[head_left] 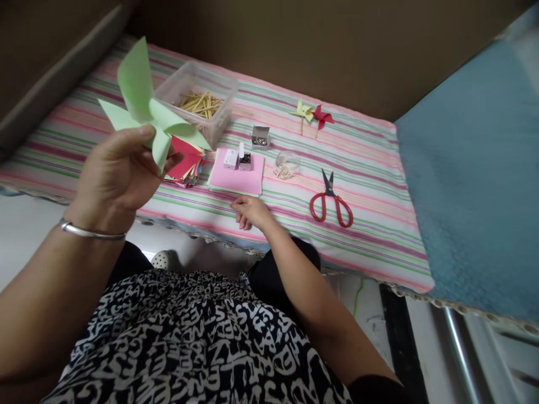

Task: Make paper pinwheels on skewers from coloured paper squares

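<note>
My left hand (115,174) is raised and pinches a light green paper pinwheel (145,104) at its centre, its blades folded outward. My right hand (249,211) rests on the striped cloth (370,168) near the front edge, fingers curled under, just below a pink paper pad (238,178). I cannot see anything in it. On the pad stand a small white box (231,159) and a small glue bottle (243,157).
A clear tub of wooden sticks (201,104) stands at the back left. A stack of coloured paper (187,163), a small box of pins (260,137), a clear bag (287,165), red scissors (330,202) and two finished pinwheels (314,116) lie around. A blue mat (475,179) covers the right.
</note>
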Demonstrator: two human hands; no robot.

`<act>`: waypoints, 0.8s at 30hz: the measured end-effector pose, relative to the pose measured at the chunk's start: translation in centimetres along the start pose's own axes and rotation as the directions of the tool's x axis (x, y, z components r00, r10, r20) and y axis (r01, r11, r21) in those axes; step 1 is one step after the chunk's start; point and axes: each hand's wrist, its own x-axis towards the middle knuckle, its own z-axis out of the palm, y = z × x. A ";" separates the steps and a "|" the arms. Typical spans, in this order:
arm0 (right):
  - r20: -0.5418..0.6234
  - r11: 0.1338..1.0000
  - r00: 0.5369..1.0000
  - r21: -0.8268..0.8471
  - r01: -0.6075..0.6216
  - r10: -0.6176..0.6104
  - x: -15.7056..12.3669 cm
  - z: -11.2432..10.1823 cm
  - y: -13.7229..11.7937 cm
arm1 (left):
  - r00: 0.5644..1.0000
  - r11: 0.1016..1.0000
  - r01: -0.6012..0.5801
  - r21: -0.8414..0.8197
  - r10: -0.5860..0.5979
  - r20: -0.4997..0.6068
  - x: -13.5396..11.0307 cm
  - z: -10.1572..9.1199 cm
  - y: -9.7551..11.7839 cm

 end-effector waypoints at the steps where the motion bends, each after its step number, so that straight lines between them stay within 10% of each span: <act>1: -0.002 1.000 1.000 -0.001 0.001 -0.001 0.0 0.0 0.0 | 1.000 1.000 0.002 -0.014 -0.002 0.000 0.0 0.1 -0.1; 24: -0.023 0.999 0.999 -0.013 0.029 -0.029 -0.1 0.0 0.2 | 0.997 0.994 0.059 -0.097 -0.054 0.054 0.0 0.3 -1.8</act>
